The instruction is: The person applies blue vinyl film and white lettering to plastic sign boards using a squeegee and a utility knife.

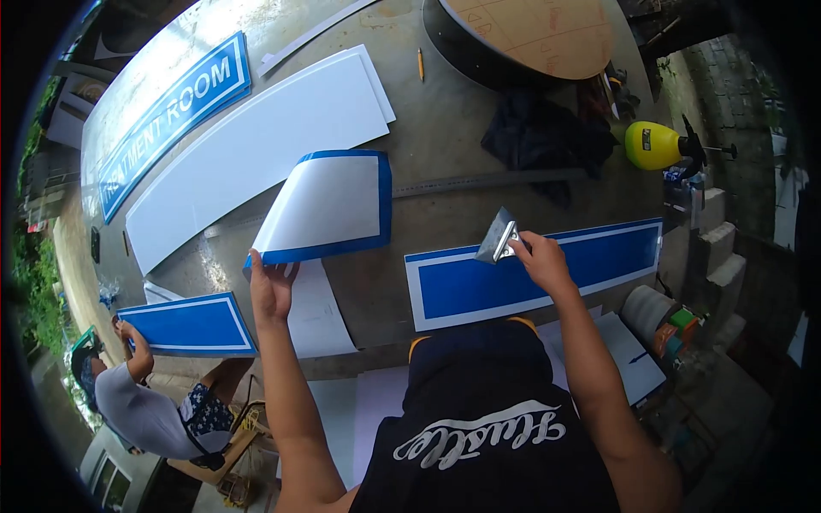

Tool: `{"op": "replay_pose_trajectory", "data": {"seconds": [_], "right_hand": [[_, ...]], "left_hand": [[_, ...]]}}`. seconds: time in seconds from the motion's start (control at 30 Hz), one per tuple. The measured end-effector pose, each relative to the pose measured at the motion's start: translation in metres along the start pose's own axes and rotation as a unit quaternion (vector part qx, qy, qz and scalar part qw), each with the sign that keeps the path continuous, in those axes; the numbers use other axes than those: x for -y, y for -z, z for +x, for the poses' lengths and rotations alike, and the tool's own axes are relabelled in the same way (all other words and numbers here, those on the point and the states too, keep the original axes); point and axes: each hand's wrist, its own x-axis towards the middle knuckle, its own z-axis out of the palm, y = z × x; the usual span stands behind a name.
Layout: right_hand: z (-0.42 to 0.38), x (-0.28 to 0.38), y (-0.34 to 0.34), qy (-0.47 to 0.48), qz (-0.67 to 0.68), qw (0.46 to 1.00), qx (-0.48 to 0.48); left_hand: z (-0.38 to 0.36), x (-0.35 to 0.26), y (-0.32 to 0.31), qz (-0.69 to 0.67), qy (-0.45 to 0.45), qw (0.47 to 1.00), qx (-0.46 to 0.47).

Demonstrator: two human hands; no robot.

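Observation:
My left hand [272, 289] pinches the lower left corner of a curled vinyl sheet [329, 205], white with a blue border. The sheet is raised and bends over the table. My right hand [544, 259] grips a wide-bladed scraper [499, 238], its blade pointing up and left. Under the scraper lies a long blue sign panel [479, 289] with a white inner border, near the table's front edge. A white strip [321, 312] rests below my left hand, partly hidden by it.
Large white curved sheets [274, 137] and a lettered blue sign [175, 120] lie at back left. A co-worker [162, 402] handles another blue panel [184, 323]. A metal ruler [487, 181], dark cloth [547, 137], pencil [421, 65], round drum-like piece [534, 34] and yellow spray bottle [654, 145] are also there.

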Motion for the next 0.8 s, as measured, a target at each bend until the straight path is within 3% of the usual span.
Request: {"op": "replay_pose_trajectory", "data": {"seconds": [0.03, 0.13, 0.27, 0.33, 0.4, 0.47, 0.5, 0.53, 0.63, 0.73, 0.8], "right_hand": [[0.002, 0.0, -0.002, 0.018, -0.003, 1.0, -0.005], [0.003, 0.015, 0.008, -0.003, -0.03, 0.999, 0.029], [0.004, 0.012, 0.012, 0.016, -0.013, 1.0, 0.01], [0.005, 0.018, 0.019, -0.001, -0.019, 1.0, 0.021], [0.008, 0.017, 0.021, 0.004, -0.014, 1.0, 0.016], [0.009, 0.007, 0.017, 0.028, 0.006, 1.0, -0.008], [0.01, 0.004, 0.018, 0.036, 0.005, 0.999, -0.012], [0.011, 0.008, 0.021, 0.032, 0.007, 0.999, -0.012], [0.006, 0.007, 0.024, 0.029, 0.012, 0.999, -0.025], [0.009, -0.002, 0.025, 0.037, 0.015, 0.999, -0.035], [0.012, -0.005, 0.024, 0.045, -0.012, 0.998, -0.033]], "left_hand": [[0.013, 0.003, 0.002, -0.005, -0.024, 0.998, -0.054], [0.041, -0.031, 0.011, 0.054, -0.164, 0.983, -0.06], [0.038, -0.158, -0.022, -0.024, -0.378, 0.923, -0.073], [0.015, -0.221, -0.061, -0.064, -0.449, 0.89, -0.032], [0.008, -0.248, -0.073, -0.015, -0.504, 0.863, 0.026], [0.01, -0.191, -0.103, 0.007, -0.478, 0.878, -0.004], [0.022, -0.144, -0.114, -0.008, -0.407, 0.913, -0.006], [0.048, -0.093, -0.103, -0.015, -0.251, 0.963, -0.096], [0.075, 0.023, -0.124, -0.072, -0.167, 0.981, -0.061], [0.09, 0.071, -0.14, -0.122, -0.106, 0.983, -0.082], [0.093, 0.09, -0.153, -0.148, -0.102, 0.983, -0.048]]}}
